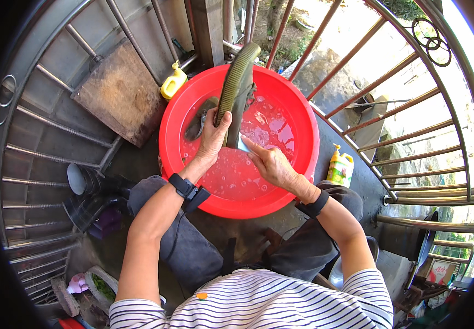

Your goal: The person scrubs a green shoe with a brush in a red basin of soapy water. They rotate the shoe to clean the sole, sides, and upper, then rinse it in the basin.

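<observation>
My left hand (pixel 213 134) is closed round a dark shoe (pixel 239 118), holding it upright over a red basin (pixel 175 189). The shoe's ribbed olive-green sole (pixel 233 77) faces left, and its end rises above the far rim. My right hand (pixel 275 165) grips a small pale blue-white thing (pixel 243 143) against the lower part of the shoe. Most of that thing is hidden by the fingers, so its kind does not show. A second dark shoe (pixel 197 122) lies in the basin's left side. Bubbly water (pixel 231 178) covers the basin's bottom.
A yellow jug (pixel 173 83) stands by the basin's far left, another yellow bottle (pixel 340 167) at its right. A worn wooden board (pixel 120 92) leans on the left railing. Metal bars (pixel 407 104) curve round the right. Black boots (pixel 86 192) stand at left.
</observation>
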The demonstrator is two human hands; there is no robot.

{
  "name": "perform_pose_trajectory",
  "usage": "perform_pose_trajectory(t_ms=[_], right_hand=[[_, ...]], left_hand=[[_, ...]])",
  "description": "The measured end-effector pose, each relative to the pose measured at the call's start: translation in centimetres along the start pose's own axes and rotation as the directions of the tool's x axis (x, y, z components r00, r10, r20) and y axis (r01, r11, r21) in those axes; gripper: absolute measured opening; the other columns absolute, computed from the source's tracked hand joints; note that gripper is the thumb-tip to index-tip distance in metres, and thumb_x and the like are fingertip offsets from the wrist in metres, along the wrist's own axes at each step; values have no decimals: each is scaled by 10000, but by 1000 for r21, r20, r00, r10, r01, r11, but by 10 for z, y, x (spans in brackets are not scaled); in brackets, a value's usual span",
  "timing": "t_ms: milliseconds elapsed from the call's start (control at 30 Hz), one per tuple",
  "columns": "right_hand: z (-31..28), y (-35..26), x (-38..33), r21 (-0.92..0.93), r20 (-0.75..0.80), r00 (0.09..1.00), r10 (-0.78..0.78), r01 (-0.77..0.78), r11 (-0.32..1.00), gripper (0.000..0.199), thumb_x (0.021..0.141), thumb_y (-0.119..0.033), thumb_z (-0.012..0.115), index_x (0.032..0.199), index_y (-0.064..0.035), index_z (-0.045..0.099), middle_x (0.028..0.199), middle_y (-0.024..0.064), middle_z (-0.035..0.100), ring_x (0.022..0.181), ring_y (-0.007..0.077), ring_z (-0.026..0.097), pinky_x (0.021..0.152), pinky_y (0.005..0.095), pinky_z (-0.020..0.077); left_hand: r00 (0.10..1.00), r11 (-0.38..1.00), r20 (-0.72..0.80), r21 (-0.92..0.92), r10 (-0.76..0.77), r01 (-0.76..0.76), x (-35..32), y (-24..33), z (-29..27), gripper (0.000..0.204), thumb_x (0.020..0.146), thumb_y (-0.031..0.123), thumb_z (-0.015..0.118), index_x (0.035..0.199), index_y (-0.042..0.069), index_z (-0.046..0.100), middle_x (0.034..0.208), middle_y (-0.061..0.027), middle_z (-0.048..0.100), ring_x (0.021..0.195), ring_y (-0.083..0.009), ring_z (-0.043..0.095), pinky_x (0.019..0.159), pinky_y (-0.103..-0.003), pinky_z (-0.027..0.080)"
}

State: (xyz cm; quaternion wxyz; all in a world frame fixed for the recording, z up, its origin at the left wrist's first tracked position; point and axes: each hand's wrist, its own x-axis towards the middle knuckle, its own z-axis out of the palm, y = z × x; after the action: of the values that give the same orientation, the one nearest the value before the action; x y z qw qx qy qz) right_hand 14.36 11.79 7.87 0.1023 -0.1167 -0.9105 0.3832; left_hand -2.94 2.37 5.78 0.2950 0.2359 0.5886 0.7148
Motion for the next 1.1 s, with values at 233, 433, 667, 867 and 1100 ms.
perform_pose_trajectory(t_ms=[233,433,667,867,1100], right_hand=[[-21,16,0,724,690,718,98,-678,-126,185,987,-281,426,984,-111,498,565,-61,250,409,28,216,326,174,232],[-12,1,-1,320,32,974,225,-224,921,405,940,-190,477,1334,-106,436,562,122,486,459,264,497,427,345,409],[-7,8,-7,495,288,952,103,-240,835,397,953,-192,470,1335,-90,433,527,71,402,414,158,414,388,311,358],[-16,18,-2,784,613,790,28,-603,-145,244,991,-308,407,1111,-124,512,565,-80,222,431,30,243,351,182,223],[-1,1,-3,67,-76,984,161,-156,985,414,906,-133,527,1308,-53,471,591,200,514,510,255,567,524,371,455]], left_hand=[[990,992,104,65,99,-106,-9,-5,0,689,780,546,671,1172,25,450,947,-3,487,872,-87,449,785,-237,391],[994,997,112,-72,7,1,-3,2,4,588,823,571,606,1081,59,475,905,12,462,852,-87,435,782,-240,369],[988,993,92,8,-122,121,-3,-10,-7,548,834,564,595,1016,54,514,882,16,473,822,-78,424,741,-257,363],[990,992,112,-80,-84,93,-7,-8,0,565,851,556,576,1091,49,504,967,-2,487,894,-89,442,806,-264,377],[981,960,115,-214,-158,179,-1,-4,9,620,853,556,569,1182,39,471,1050,-23,501,985,-103,461,865,-275,389]])
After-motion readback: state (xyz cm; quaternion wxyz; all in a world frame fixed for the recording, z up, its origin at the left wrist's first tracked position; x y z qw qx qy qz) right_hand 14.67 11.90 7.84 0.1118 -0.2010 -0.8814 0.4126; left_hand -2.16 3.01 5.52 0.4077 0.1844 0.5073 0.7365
